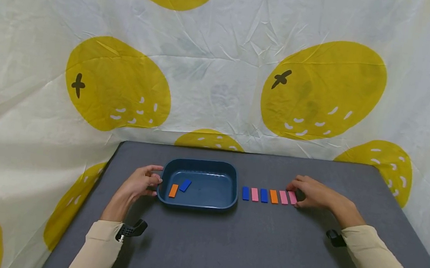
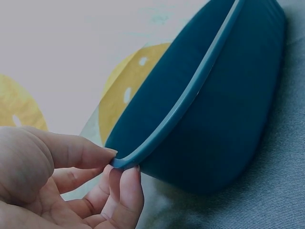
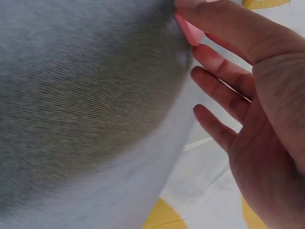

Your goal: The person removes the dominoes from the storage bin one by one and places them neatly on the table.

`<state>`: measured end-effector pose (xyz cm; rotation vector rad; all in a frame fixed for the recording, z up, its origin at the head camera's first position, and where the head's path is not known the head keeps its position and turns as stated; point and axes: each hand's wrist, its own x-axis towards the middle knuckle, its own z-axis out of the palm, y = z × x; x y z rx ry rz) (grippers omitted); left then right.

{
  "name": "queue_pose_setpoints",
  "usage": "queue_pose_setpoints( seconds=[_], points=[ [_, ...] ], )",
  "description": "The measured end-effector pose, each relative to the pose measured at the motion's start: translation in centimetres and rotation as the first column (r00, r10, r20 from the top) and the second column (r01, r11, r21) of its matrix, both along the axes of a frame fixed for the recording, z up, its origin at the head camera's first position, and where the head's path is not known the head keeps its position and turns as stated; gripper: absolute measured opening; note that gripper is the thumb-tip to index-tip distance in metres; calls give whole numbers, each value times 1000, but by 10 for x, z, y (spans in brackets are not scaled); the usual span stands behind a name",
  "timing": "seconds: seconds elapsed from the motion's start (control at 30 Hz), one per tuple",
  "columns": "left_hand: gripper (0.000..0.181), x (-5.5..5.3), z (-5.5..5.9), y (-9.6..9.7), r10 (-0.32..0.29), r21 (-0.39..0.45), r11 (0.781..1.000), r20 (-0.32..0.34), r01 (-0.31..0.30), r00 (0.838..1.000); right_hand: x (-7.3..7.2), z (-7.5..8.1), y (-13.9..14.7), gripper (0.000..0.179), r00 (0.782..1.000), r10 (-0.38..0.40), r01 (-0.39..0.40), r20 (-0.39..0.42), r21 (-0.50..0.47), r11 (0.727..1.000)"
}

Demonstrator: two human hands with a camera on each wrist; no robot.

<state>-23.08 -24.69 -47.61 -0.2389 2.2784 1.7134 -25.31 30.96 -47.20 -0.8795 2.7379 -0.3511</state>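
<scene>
My left hand (image 1: pixel 139 185) pinches the left rim of a dark blue plastic tray (image 1: pixel 196 206). In the left wrist view the thumb lies on the rim and the curled fingers sit beneath it. An orange tile (image 1: pixel 173 191) and a blue tile (image 1: pixel 184 185) lie inside, toward the tray's left. Right of the tray runs a row of small blue, pink and orange tiles. At its right end my right hand (image 1: pixel 313 193) pinches a pink tile (image 1: pixel 292 198) between thumb and fingers. That pink tile (image 3: pixel 190 31) is partly hidden by the thumb in the right wrist view.
The row also holds a blue tile (image 1: pixel 246 193) nearest the tray and an orange tile (image 1: pixel 273 196). Everything lies on a grey cloth-covered table (image 1: pixel 226 249). A white curtain (image 1: pixel 219 91) with yellow fruit prints hangs behind and along the left side.
</scene>
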Motion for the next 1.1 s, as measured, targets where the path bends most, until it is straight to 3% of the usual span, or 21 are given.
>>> queue_pose_setpoints(
  seconds=[0.17, 0.53, 1.1],
  points=[
    [48, 0, 0, 0, 1, -9, 1000, -3, -1, 1000, 2, 10, -5, 50, 1000, 15, -15, -4, -1, 1000],
    [49, 1, -2, 0, 1, -10, 1000, -17, -2, 1000, 3, 30, -28, 39, 986, 123, -125, -113, -12, 992],
    [47, 2, 1, 2, -5, -14, 1000, -18, 5, 1000, -3, 52, -87, 41, 978, 194, -195, -71, -2, 981]
  ],
)
